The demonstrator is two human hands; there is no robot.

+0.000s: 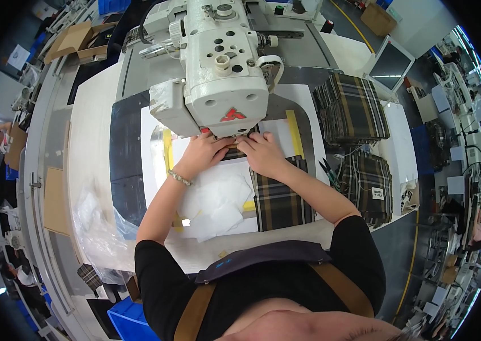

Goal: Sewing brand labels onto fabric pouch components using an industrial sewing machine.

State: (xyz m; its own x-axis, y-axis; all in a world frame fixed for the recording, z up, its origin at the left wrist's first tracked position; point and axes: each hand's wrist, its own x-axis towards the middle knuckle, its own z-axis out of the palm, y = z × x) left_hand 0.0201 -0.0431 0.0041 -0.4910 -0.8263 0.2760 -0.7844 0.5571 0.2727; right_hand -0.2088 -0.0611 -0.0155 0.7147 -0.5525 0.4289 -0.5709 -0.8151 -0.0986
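Below the head of a white sewing machine (226, 96), my two hands meet at a dark plaid fabric piece (233, 154). My left hand (199, 154), with a beaded bracelet on its wrist, is closed at the piece's left side. Opposite it, my right hand (263, 156) is closed too, thumb and bent fingers pressed on the fabric. A small orange-brown strip shows between the fingertips. The machine hides the needle area. Under my right forearm lies another plaid panel (277, 202). Crumpled white sheets (217, 199) spread below my left hand.
Plaid panels are stacked (351, 108) at the right, with a second pile (368, 190) nearer me. Green-handled snips (331, 175) lie beside that pile. Clear plastic bags (95, 227) sit at the left table edge. A blue crate (132, 318) stands below. A monitor (390, 62) stands at the back right.
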